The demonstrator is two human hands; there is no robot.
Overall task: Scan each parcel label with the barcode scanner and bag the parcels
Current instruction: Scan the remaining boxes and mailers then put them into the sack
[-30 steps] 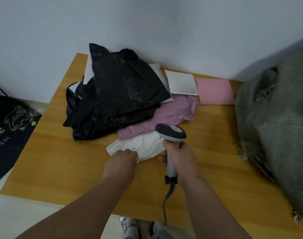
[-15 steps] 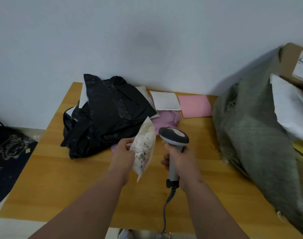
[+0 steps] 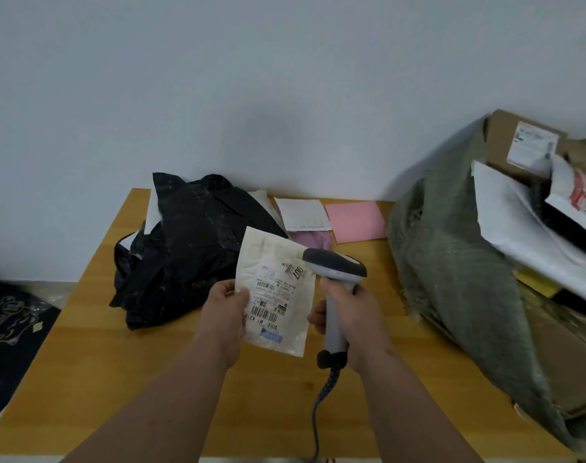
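Observation:
My left hand [image 3: 225, 310] pinches the left edge of a small white parcel [image 3: 275, 290], held upright above the table with its barcode label facing me. My right hand [image 3: 351, 314] grips the handle of a grey barcode scanner [image 3: 335, 269]. The scanner's head sits just right of the parcel's upper corner, and its coiled cable hangs down toward the table's front edge. Behind them lie black plastic parcels [image 3: 191, 242], a purple one [image 3: 313, 237], a white mailer [image 3: 305, 213] and a pink mailer [image 3: 356, 220]. A large grey-green woven sack [image 3: 458, 262] stands at the right.
The wooden table [image 3: 91, 355] stands against a pale wall. The sack holds a cardboard box [image 3: 518, 142] and white parcels [image 3: 532, 235]. A dark mat [image 3: 7, 332] lies on the floor at the left.
My left hand lifted the white parcel off the table and turned its label toward me. The scanner stayed in my right hand. My view tilted up and right, showing the sack's contents.

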